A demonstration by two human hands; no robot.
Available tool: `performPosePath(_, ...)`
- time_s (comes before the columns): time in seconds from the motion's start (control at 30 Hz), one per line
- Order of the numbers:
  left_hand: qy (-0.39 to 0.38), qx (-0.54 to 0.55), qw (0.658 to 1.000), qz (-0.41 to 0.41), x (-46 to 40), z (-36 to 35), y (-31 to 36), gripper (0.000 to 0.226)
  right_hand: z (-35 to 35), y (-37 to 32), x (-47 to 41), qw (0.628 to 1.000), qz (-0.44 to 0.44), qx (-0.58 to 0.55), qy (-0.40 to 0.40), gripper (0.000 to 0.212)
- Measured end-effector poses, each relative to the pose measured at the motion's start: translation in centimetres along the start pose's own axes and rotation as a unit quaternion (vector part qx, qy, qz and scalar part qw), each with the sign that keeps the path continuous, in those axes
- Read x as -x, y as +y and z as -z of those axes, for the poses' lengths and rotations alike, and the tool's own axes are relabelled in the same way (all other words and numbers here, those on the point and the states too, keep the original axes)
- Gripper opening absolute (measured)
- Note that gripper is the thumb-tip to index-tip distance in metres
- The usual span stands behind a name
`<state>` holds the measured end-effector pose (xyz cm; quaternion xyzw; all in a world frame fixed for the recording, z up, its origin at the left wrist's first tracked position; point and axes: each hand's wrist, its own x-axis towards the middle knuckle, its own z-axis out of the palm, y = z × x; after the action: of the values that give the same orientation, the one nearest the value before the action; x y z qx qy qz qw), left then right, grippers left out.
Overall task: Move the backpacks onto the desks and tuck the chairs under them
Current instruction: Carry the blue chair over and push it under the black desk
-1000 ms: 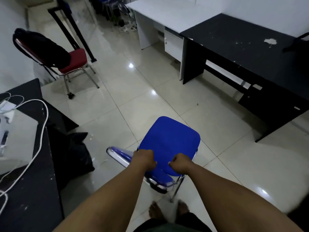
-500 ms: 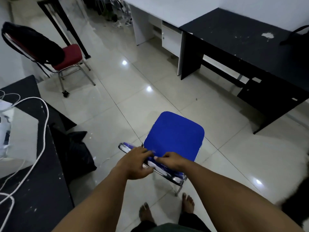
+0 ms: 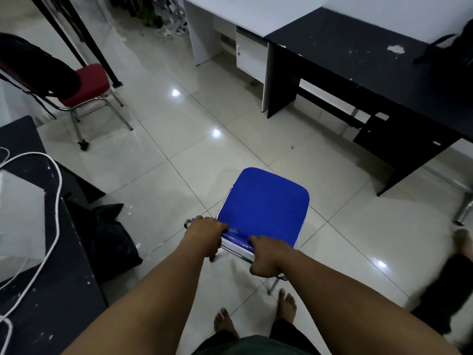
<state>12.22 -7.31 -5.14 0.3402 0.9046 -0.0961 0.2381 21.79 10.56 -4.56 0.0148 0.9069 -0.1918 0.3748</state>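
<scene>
A blue chair [image 3: 263, 203] stands on the tiled floor in front of me, its seat facing a black desk [image 3: 378, 70] at the right. My left hand [image 3: 204, 234] and my right hand [image 3: 266, 254] both grip the top of its backrest. At the far left a black backpack [image 3: 33, 65] hangs over the back of a red chair [image 3: 84, 83]. Another black backpack [image 3: 458, 44] lies on the black desk at the right edge, partly cut off.
A white desk [image 3: 230, 11] adjoins the black one at the back. At my left is a dark desk [image 3: 48, 290] with white cables and a black bag [image 3: 110, 239] on the floor beside it. A second person's foot [image 3: 463, 242] shows at the right.
The blue chair has moved forward and right, toward the black desk, and turned a little. My hands shifted from near the seat's rear edge to a grip on the backrest top.
</scene>
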Motion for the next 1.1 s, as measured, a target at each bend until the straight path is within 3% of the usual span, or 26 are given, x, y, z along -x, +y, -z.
performPosePath(0.13, 0.002, 0.004, 1.0, -0.011, 0.1, -0.3, 0.5, 0.043, -0.4, 1.0, 1.2, 0.999, 0.029, 0.016, 0.042, 0.048)
performPosePath(0.27, 0.001, 0.036, 0.997, -0.074, 0.5, -0.8, 1.7, 0.045, -1.3, 2.9, 2.5, 0.996, 0.02, 0.038, 0.082, 0.042)
performPosePath(0.4, 0.014, 0.052, 0.994, -0.1, 0.9, -0.5, 0.7, 0.051, -2.3, 2.5, 3.3, 0.983, 0.009, 0.067, 0.173, 0.034)
performPosePath(0.6, 0.001, 0.034, 0.997, -0.068, 0.7, -0.7, 1.4, 0.056, -5.4, 0.7, 3.3, 0.958, -0.102, 0.007, 0.267, 0.03)
performPosePath(0.87, 0.02, -0.024, 0.995, -0.093, -0.1, -1.0, 1.0, 0.053, -5.2, 1.6, 2.5, 0.958, -0.088, 0.023, 0.274, 0.028)
performPosePath(1.1, 0.042, -0.002, 0.992, -0.115, -1.5, -0.5, 1.9, 0.05, -3.5, 3.6, 2.3, 0.958, -0.079, 0.025, 0.273, 0.037)
